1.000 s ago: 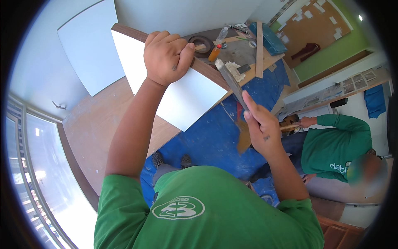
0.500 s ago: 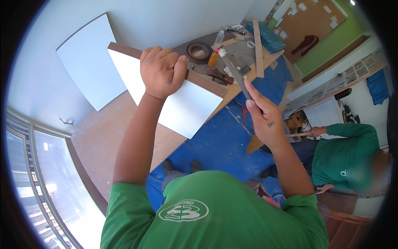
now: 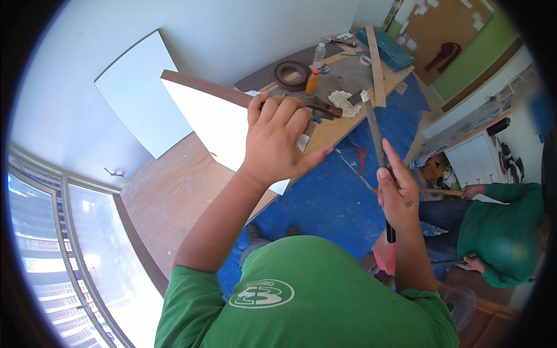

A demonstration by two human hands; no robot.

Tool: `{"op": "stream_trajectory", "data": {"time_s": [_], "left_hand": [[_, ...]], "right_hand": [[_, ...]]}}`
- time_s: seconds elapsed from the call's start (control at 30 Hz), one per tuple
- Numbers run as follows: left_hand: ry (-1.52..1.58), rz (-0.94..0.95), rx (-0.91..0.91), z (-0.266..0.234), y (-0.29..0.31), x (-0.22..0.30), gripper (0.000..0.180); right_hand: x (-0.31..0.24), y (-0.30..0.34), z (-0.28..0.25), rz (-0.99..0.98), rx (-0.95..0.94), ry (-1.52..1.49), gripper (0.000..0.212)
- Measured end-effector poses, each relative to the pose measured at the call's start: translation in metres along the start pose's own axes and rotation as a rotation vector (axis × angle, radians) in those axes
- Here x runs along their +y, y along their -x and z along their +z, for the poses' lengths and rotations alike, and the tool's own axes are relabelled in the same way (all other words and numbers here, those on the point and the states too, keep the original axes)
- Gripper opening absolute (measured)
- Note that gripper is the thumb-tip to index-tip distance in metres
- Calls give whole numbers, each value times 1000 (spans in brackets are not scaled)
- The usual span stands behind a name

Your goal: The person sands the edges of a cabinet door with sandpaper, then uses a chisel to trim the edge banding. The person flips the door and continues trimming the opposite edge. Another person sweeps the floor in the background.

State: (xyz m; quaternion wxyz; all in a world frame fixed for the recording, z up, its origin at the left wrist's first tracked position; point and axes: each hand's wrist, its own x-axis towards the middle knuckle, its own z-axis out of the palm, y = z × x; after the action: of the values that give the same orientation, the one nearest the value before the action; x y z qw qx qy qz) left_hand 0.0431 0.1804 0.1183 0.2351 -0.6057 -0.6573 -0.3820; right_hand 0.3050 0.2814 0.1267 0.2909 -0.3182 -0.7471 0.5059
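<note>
A white panel [image 3: 203,116] with a brown edge [image 3: 203,87] stands tilted on the wooden table. My left hand [image 3: 277,142] is at its right part, the fingers bent over the brown edge and the thumb stretched out to the right. The fingertips are hidden behind the panel. To the right of the table, my right hand [image 3: 400,194] is closed round a long grey file [image 3: 374,127] with a black handle. The file points up and away, and its far tip looks whitish.
On the far table lie a brown edging roll [image 3: 292,75], an orange bottle [image 3: 312,82], a hand plane [image 3: 322,107], crumpled paper [image 3: 345,103] and a wooden strip [image 3: 375,66]. Another panel [image 3: 145,93] leans on the wall. A person in green [image 3: 499,232] stands right, above blue sheeting [image 3: 325,197].
My left hand has shifted right along the panel, its fist loosening and its thumb spreading. My right hand has moved right and lower with the file, which now points more steeply upward.
</note>
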Motion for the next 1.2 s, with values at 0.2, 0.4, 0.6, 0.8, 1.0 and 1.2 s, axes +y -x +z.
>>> {"op": "stream_trajectory", "data": {"time_s": [0.2, 0.4, 0.6, 0.8, 1.0, 1.2], "left_hand": [[80, -48, 27, 4, 3, -8, 24], [58, -66, -21, -4, 3, -1, 23], [61, -45, -8, -4, 5, -2, 22], [67, -44, -2, 0, 8, -4, 11], [-54, -7, -80, -2, 5, 10, 28], [12, -72, -54, 1, 9, 8, 43]], "right_hand": [[4, 2, -9, -25, -5, -47, 59], [11, 3, -20, 1, -47, -35, 57], [22, 6, -22, 47, -131, -119, 54], [31, 12, -24, 43, -225, -116, 44], [44, 15, -35, 74, -178, -99, 32], [60, 16, -42, -88, -63, -159, 31]]}}
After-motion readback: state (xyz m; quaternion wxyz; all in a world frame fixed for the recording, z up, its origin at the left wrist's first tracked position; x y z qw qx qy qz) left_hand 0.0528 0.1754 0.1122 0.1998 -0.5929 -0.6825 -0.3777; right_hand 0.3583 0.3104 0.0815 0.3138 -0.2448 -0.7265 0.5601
